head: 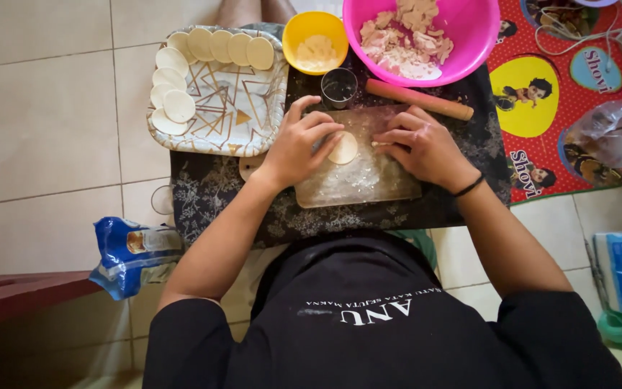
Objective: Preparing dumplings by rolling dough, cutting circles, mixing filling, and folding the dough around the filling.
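Dough is the matter in hand: a small pale dough disc (343, 148) lies flat on a floured wooden board (368, 180), and I see it directly between the two hands, slightly nearer the left. The left hand (300, 142) curls over the disc's left edge, fingers bent and touching the dough. The right hand (420, 144) rests just to the right of it, fingertips pinched narrowly on a small scrap at the board, not on the disc itself as far as I can tell. Being round, the disc has no long axis; the board's long side runs left to right across my view.

The board sits on a dark floral cloth (217, 194) spread on the tiled floor (44, 122). Beyond the hands a wooden rolling pin (419, 100) lies almost crosswise, tilted down to the right, just past the board's far edge. Beside it stands a small dark metal cup (339, 87), open end up. Farther back, a yellow bowl (315, 41) holds pale pieces, and a large pink bowl (420, 36) holds crumbly beige scraps of dough. To the left, a square patterned tray (232, 108) carries finished cut discs (217, 45), smooth and matte, overlapping along its far and left edges. A blue plastic packet (127, 253) lies on the floor near the left elbow.
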